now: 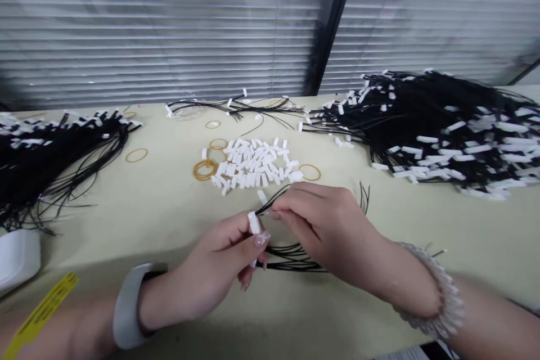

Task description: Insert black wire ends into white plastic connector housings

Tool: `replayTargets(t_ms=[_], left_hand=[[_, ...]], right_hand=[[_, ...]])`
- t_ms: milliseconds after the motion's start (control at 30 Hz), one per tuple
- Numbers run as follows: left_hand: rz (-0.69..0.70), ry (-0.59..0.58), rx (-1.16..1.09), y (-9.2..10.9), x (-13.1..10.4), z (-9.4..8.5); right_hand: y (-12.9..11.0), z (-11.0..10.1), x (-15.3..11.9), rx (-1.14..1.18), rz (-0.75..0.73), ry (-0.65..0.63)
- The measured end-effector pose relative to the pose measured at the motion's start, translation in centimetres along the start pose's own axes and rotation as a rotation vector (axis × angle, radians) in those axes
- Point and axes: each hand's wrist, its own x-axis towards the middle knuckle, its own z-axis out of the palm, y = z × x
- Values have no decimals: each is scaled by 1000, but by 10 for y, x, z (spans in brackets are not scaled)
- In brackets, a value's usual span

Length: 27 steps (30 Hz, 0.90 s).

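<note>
In left hand [217,273], white connector [253,223]; in right hand [327,222], black wires [271,201]

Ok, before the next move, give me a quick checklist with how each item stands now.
1. White connector secured: ok, pinched between the left hand's thumb and fingers.
2. Right hand gripping the upper black wires: cannot tell; its fingertips are right by them.
3. Wire ends fully seated: cannot tell, too small to see.
4. A hand free: not ok, both are busy at the connector and wires.
5. Loose white connectors nearby: ok, piled on the table just beyond the hands.
</note>
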Motion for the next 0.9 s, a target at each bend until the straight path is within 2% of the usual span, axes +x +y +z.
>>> replayTargets(t_ms=[233, 533, 600, 700, 733, 767, 800, 900], left_hand=[[13, -23, 22, -1, 0, 0], [-3, -28, 102, -1, -2, -2], [0, -4, 55, 0, -1, -1], [11, 89, -64, 2, 1, 0], [12, 122, -111, 2, 2, 0], [10, 149, -155, 3, 3, 0], [6, 168, -192, 3, 5, 0], [-8, 193, -266, 5, 8, 1]], right_hand=[[2, 5, -5, -73, -41, -14], [2, 10, -4, -17, -139, -59], [2, 5, -2, -21, -159, 1], [1, -9, -2, -80, -149, 205], [1, -14, -3, -109, -133, 235], [1, -18, -3, -135, -114, 214], [2, -21, -5, -159, -99, 142], [4, -19, -8, -266, -55, -142]])
